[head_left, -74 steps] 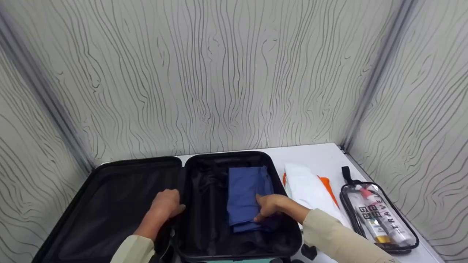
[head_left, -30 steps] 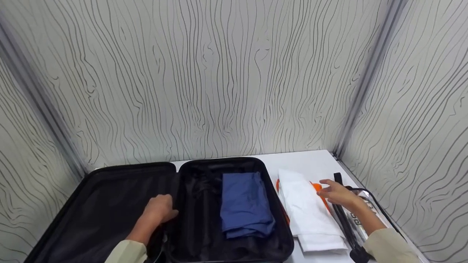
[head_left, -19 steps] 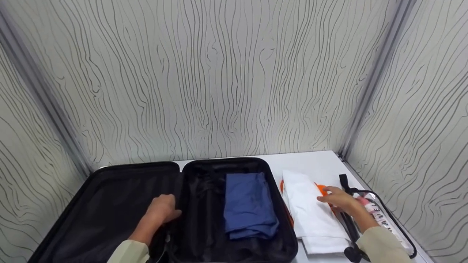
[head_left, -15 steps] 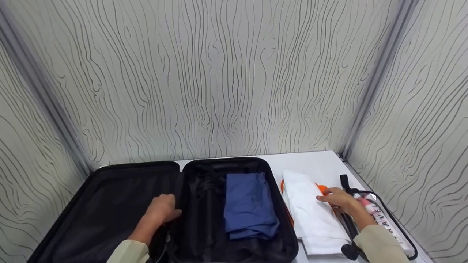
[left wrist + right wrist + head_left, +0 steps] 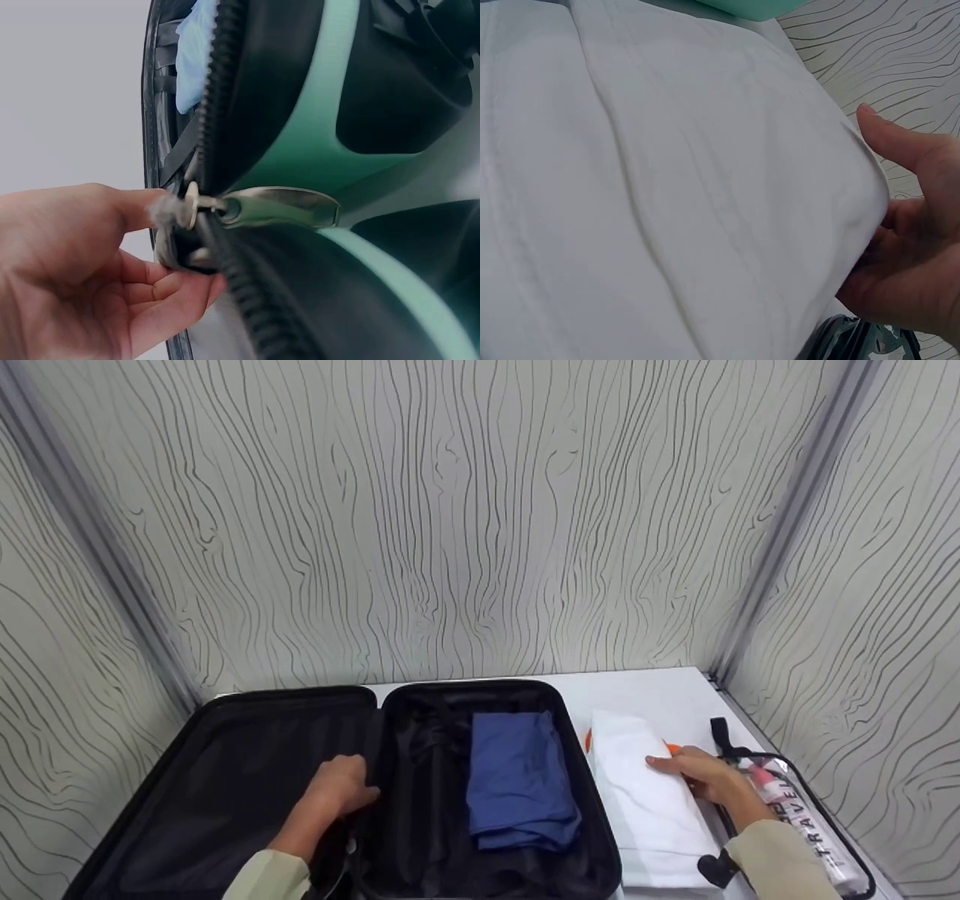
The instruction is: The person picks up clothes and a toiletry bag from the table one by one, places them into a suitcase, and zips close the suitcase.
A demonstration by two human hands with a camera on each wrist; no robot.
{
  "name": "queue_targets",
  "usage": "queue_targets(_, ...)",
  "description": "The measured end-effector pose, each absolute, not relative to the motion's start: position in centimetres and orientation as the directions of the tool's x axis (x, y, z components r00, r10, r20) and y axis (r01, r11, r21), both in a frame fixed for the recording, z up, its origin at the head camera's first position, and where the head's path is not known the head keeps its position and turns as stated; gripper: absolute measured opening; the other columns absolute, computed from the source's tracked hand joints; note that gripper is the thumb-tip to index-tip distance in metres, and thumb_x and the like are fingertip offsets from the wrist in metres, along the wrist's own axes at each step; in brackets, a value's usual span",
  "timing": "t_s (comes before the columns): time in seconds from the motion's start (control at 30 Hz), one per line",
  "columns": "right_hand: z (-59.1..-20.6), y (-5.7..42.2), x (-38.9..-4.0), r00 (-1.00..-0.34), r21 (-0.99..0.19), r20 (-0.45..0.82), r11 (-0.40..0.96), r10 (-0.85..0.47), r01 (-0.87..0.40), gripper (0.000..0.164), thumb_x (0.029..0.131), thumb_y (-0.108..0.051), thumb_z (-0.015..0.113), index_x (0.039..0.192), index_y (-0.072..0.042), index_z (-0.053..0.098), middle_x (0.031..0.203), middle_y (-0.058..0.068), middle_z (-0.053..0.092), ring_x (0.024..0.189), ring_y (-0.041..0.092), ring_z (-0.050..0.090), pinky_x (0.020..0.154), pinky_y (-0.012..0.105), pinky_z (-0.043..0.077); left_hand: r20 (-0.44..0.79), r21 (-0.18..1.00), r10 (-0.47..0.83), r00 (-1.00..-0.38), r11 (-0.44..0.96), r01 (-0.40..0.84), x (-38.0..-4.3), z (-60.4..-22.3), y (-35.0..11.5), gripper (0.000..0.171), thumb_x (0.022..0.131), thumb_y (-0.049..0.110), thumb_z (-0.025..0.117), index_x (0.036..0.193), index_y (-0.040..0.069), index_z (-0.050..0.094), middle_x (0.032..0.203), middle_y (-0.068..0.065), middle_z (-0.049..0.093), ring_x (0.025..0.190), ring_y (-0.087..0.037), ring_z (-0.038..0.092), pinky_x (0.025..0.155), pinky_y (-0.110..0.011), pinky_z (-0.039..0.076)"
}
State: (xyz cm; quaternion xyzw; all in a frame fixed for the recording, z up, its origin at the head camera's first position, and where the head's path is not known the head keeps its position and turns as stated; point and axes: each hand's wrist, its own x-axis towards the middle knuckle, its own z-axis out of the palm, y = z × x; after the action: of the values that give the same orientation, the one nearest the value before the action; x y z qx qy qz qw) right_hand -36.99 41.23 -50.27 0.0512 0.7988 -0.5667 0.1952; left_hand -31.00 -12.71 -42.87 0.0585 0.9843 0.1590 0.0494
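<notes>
Two bare hands are busy here, and the right hand point(image 5: 709, 781) is on the folded white cloth point(image 5: 652, 810)! Thumb over the top, the other fingers tucked under the far right edge, pinching the cloth between them. That white cloth lies on the tabletop point(image 5: 664, 687), just beside the right side of the open black suitcase point(image 5: 465, 685), with bits of something orange point(image 5: 673, 748) peeking out from beneath it on both sides.

Over on the left, the left hand point(image 5: 337, 787) is down at the middle, where the suitcase's two shells meet. The left wrist view gives the close look: thumb and fingers pinching the dark edge of the suitcase right by the zipper point(image 5: 208, 112), a metal slider point(image 5: 193, 206) at the fingertips.

Inside the right shell, a folded blue cloth point(image 5: 521, 780) sits flat against the right half, well apart from the left hand. And out on the far right, a clear toiletry pouch point(image 5: 814, 829) with black trim and "TRAVEL" lettering lies partly under the right forearm, a pink-topped bottle point(image 5: 765, 781) showing through, all of it backed by wood-grain-patterned wall panels point(image 5: 450, 525)
</notes>
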Motion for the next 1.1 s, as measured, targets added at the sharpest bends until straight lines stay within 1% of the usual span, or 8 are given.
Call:
queue_targets(0.1, -50.5, 41.3, -37.1, -0.901, -0.921, -0.359, 0.253, -0.245, 0.298, 0.04, 0.089, -0.02, 0.061, 0.118, 0.002, 0.046, 0.09, 0.001, 0.062, 0.083, 0.014, 0.061, 0.075, 0.031, 0.051, -0.079, 0.328, 0.129, -0.988, 0.94, 0.096, -31.0, -42.9, -12.6, 0.023, 0.081, 0.019, 0.067, 0.069, 0.006, 0.052, 0.059, -0.006, 0.051, 0.05, -0.02, 0.05, 0.052, -0.032, 0.041)
queue_targets(0.2, -51.1, 41.4, -37.1, -0.888, -0.928, -0.365, 0.184, -0.28, 0.324, 0.05, 0.09, -0.018, 0.06, 0.129, 0.002, 0.036, 0.095, 0.003, 0.062, 0.087, 0.016, 0.062, 0.078, 0.032, 0.051, -0.077, 0.338, 0.128, -0.989, 0.936, 0.095, -30.9, -43.1, -12.6, 0.023, 0.081, 0.019, 0.067, 0.068, 0.006, 0.053, 0.058, -0.006, 0.051, 0.046, -0.019, 0.05, 0.049, -0.031, 0.041)
queue_targets(0.37, -52.5, 41.6, -36.9, -0.884, -0.904, -0.42, 0.177, -0.206, 0.388, 0.051, 0.09, -0.03, 0.06, 0.124, 0.001, 0.039, 0.092, 0.002, 0.063, 0.084, 0.016, 0.063, 0.077, 0.033, 0.052, -0.082, 0.349, 0.125, -0.989, 0.933, 0.089, -30.9, -43.2, -12.5, 0.022, 0.08, 0.018, 0.068, 0.068, 0.006, 0.053, 0.058, -0.006, 0.052, 0.045, -0.018, 0.051, 0.048, -0.029, 0.041)
queue_targets(0.5, -53.0, 41.4, -37.0, -0.882, -0.891, -0.445, 0.177, -0.154, 0.419, 0.058, 0.088, -0.037, 0.062, 0.124, 0.002, 0.037, 0.091, 0.002, 0.062, 0.082, 0.015, 0.063, 0.076, 0.033, 0.052, -0.101, 0.349, 0.119, -0.988, 0.934, 0.077, -31.1, -43.1, -12.5, 0.024, 0.082, 0.019, 0.067, 0.067, 0.007, 0.053, 0.056, -0.005, 0.052, 0.045, -0.018, 0.05, 0.047, -0.028, 0.039)
queue_targets(0.63, -53.3, 41.2, -37.1, -0.879, -0.901, -0.432, 0.147, -0.204, 0.409, 0.058, 0.089, -0.03, 0.06, 0.128, 0.003, 0.032, 0.094, 0.004, 0.063, 0.085, 0.017, 0.063, 0.078, 0.034, 0.052, -0.113, 0.345, 0.119, -0.986, 0.936, 0.073, -31.1, -43.0, -12.6, 0.026, 0.083, 0.02, 0.066, 0.065, 0.008, 0.052, 0.054, -0.005, 0.051, 0.045, -0.018, 0.048, 0.047, -0.028, 0.037)
queue_targets(0.77, -53.2, 41.1, -37.1, -0.879, -0.914, -0.406, 0.112, -0.25, 0.39, 0.057, 0.091, -0.023, 0.059, 0.131, 0.003, 0.028, 0.097, 0.004, 0.063, 0.088, 0.018, 0.063, 0.079, 0.034, 0.052, -0.097, 0.342, 0.121, -0.988, 0.936, 0.081, -31.1, -42.8, -12.7, 0.024, 0.083, 0.02, 0.066, 0.067, 0.008, 0.052, 0.056, -0.005, 0.051, 0.047, -0.019, 0.048, 0.048, -0.03, 0.038)
queue_targets(0.93, -52.6, 40.9, -36.9, -0.904, -0.935, -0.354, 0.096, -0.239, 0.341, 0.061, 0.09, -0.017, 0.059, 0.133, 0.005, 0.023, 0.099, 0.004, 0.061, 0.089, 0.018, 0.062, 0.079, 0.034, 0.051, -0.088, 0.343, 0.121, -0.989, 0.935, 0.084, -31.1, -42.9, -12.6, 0.024, 0.083, 0.02, 0.066, 0.068, 0.008, 0.053, 0.056, -0.005, 0.051, 0.047, -0.019, 0.049, 0.048, -0.03, 0.039)
queue_targets(1.1, -51.4, 40.9, -36.5, -0.919, -0.951, -0.309, 0.105, -0.245, 0.292, 0.064, 0.091, -0.018, 0.058, 0.137, 0.005, 0.02, 0.1, 0.004, 0.061, 0.09, 0.018, 0.063, 0.078, 0.034, 0.052, -0.088, 0.334, 0.119, -0.989, 0.939, 0.083, -31.0, -43.0, -12.7, 0.023, 0.083, 0.02, 0.066, 0.068, 0.007, 0.053, 0.058, -0.006, 0.051, 0.05, -0.02, 0.049, 0.05, -0.031, 0.039)
